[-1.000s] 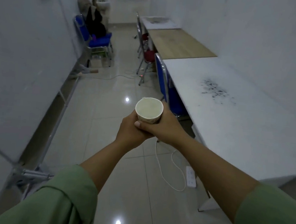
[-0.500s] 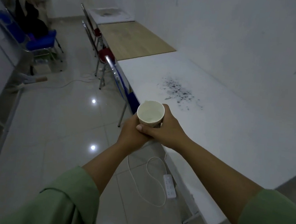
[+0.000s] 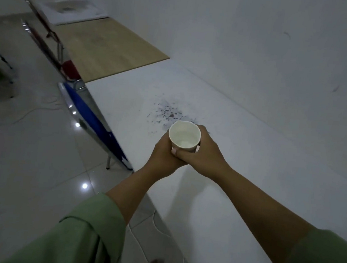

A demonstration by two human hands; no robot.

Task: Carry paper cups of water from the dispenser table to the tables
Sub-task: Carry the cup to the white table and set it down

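The paper cup (image 3: 184,138) (upright) is clasped by both hands, left hand (image 3: 163,154) and right hand (image 3: 203,153), above the white table (image 3: 251,161); setting down remains.

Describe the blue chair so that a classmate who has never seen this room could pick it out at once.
Find the long white table along the wall, the one with a dark speckled stain. The blue chair is tucked against that table's near front edge, left of the hands holding a paper cup. Unlike the red-seated chairs beside the wooden table beyond, it is blue.
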